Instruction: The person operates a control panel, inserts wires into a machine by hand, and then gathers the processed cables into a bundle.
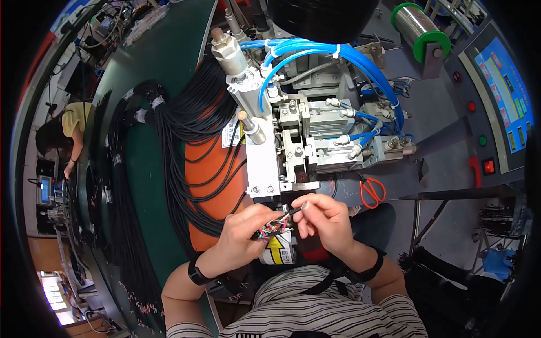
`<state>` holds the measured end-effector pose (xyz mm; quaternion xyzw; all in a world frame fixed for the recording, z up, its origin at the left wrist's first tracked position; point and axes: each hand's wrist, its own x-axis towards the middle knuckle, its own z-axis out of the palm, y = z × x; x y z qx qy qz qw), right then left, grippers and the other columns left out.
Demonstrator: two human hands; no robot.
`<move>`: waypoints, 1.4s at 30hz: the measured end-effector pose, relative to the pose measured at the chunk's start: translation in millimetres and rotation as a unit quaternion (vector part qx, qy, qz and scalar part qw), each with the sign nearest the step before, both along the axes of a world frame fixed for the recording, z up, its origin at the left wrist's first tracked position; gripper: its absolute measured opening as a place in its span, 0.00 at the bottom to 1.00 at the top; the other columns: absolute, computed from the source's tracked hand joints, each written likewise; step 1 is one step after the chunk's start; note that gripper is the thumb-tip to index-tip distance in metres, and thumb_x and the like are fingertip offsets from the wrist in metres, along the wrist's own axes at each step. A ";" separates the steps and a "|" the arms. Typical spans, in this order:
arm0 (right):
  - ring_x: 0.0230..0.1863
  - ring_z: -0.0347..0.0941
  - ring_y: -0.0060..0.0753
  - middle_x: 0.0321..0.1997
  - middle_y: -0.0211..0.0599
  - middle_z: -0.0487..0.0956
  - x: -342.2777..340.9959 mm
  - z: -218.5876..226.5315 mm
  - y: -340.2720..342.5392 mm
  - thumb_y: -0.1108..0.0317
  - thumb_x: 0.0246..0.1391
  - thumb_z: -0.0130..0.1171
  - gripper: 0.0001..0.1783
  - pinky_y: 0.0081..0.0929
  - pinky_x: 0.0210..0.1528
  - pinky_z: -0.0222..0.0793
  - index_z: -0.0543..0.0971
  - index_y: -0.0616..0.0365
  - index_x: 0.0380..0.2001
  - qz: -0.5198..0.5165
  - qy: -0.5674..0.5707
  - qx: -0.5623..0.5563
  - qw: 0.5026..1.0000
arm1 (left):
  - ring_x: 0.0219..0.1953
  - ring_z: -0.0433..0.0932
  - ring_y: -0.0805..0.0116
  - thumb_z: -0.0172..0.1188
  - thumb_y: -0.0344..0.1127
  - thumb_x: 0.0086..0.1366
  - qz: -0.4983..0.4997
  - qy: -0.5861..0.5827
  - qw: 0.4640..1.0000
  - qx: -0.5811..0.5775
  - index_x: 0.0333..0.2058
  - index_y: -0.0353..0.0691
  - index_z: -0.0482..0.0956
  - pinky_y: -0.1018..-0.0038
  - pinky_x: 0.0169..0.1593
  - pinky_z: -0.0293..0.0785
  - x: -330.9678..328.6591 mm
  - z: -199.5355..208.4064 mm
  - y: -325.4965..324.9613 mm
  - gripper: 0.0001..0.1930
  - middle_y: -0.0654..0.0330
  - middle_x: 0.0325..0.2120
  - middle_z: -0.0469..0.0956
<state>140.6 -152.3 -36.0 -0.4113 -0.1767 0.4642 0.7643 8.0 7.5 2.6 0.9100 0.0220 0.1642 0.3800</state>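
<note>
My left hand (241, 232) is closed around a bunch of black cables whose stripped ends show red, green and white wires (275, 227). In front of it, thumb and forefinger of my right hand (332, 226) pinch the tip of one black cable (293, 212) from that bunch. The other fingers of the right hand are curled. Both hands are just in front of a metal machine (262, 163) with pneumatic cylinders and blue air hoses (360, 65). Below the wires is a white part with a yellow arrow label (276, 250).
Black cables (191, 124) lie over an orange board (205, 174) and a green table (143, 197) on the left. Red-handled scissors (372, 192) rest right of the machine. A solder wire spool (420, 31) and a touch screen (504, 90) stand farther right. Another person (70, 127) works at far left.
</note>
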 end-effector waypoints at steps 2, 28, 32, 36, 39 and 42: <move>0.23 0.70 0.16 0.32 0.33 0.77 9.4 -1.3 -0.8 0.75 0.64 0.52 0.09 0.13 0.23 0.62 0.75 0.66 0.46 0.059 0.079 0.004 0.995 | 0.27 0.78 0.58 0.65 0.21 0.45 -0.012 -0.009 1.000 0.001 0.47 0.36 0.79 0.68 0.29 0.74 0.9 0.0 -0.7 0.26 0.55 0.28 0.78; 0.26 0.76 0.21 0.41 0.40 0.80 9.7 2.2 1.0 0.75 0.65 0.53 0.11 0.13 0.24 0.67 0.79 0.68 0.47 0.105 0.004 0.001 0.994 | 0.28 0.79 0.56 0.65 0.25 0.52 -0.017 0.049 0.995 -0.087 0.41 0.35 0.76 0.68 0.31 0.74 -2.0 1.5 -0.7 0.16 0.55 0.30 0.78; 0.27 0.76 0.18 0.40 0.36 0.80 10.8 0.7 1.8 0.75 0.65 0.53 0.11 0.12 0.25 0.66 0.79 0.66 0.47 0.100 -0.040 0.009 0.994 | 0.29 0.80 0.59 0.62 0.25 0.57 -0.015 0.104 0.979 -0.173 0.39 0.34 0.76 0.70 0.34 0.75 -1.1 7.0 0.8 0.10 0.56 0.29 0.80; 0.27 0.75 0.17 0.40 0.36 0.80 10.7 1.9 2.4 0.77 0.64 0.54 0.10 0.12 0.25 0.66 0.80 0.66 0.46 0.087 -0.068 0.006 0.994 | 0.29 0.81 0.62 0.59 0.26 0.61 -0.031 0.163 0.958 -0.232 0.38 0.35 0.77 0.71 0.35 0.75 -0.5 10.1 7.4 0.06 0.57 0.28 0.80; 0.26 0.75 0.16 0.40 0.35 0.80 9.8 2.6 2.7 0.78 0.62 0.55 0.09 0.11 0.25 0.66 0.80 0.66 0.44 0.068 -0.101 0.008 0.992 | 0.29 0.81 0.63 0.59 0.27 0.61 -0.045 0.186 0.948 -0.254 0.37 0.36 0.77 0.72 0.34 0.75 -0.7 10.2 10.8 0.06 0.57 0.27 0.80; 0.26 0.75 0.15 0.38 0.34 0.80 10.7 0.3 2.6 0.79 0.60 0.57 0.08 0.11 0.25 0.67 0.81 0.66 0.42 0.045 -0.154 0.011 0.987 | 0.29 0.81 0.61 0.61 0.27 0.60 -0.055 0.195 0.942 -0.269 0.37 0.36 0.77 0.71 0.34 0.75 -1.1 11.7 10.2 0.07 0.57 0.27 0.80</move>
